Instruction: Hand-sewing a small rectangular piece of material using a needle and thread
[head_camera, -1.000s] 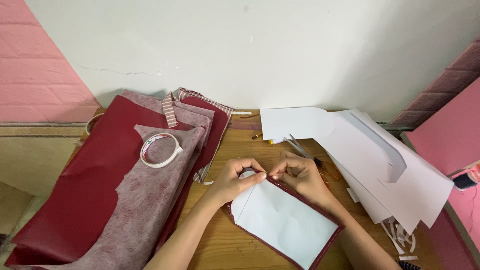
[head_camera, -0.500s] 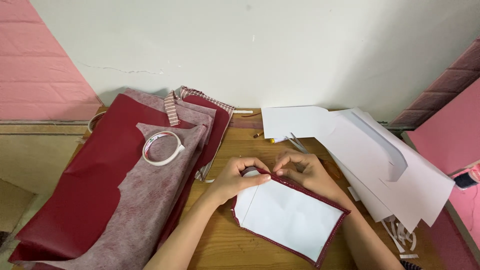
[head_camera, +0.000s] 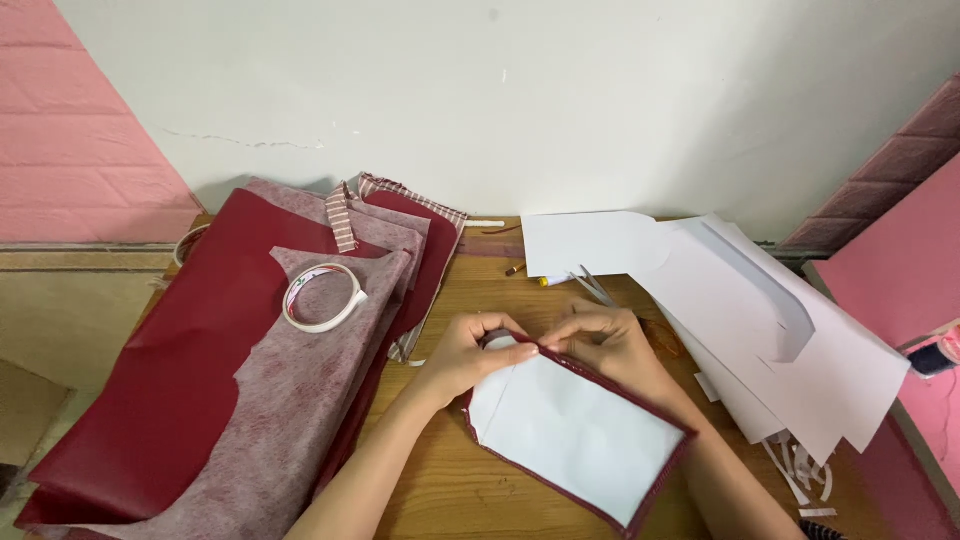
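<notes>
On the left of the wooden table, lying stacked: dark red sheets under a mottled grey-pink backing piece, carrying a roll of white tape. Just right of that stack, pinching the top corner of the white panel with the left hand, thumb and forefinger closed on its dark red border. Lying flat on the wood in the middle, between both forearms, with that corner pointing away. Touching the same upper edge with the right hand, fingers curled down onto the border just beside the left thumb, not showing clearly whether gripping or only pressing.

Judging from this, working best in short stretches: anchoring the corner firmly with the left, smoothing the border flat and even with the right, avoiding puckers at the bend, keeping the panel flat against the wood.

Farther right, lying well apart from the hands: a yellow marker, scissors, overlapping white paper patterns and paper trimmings.
</notes>
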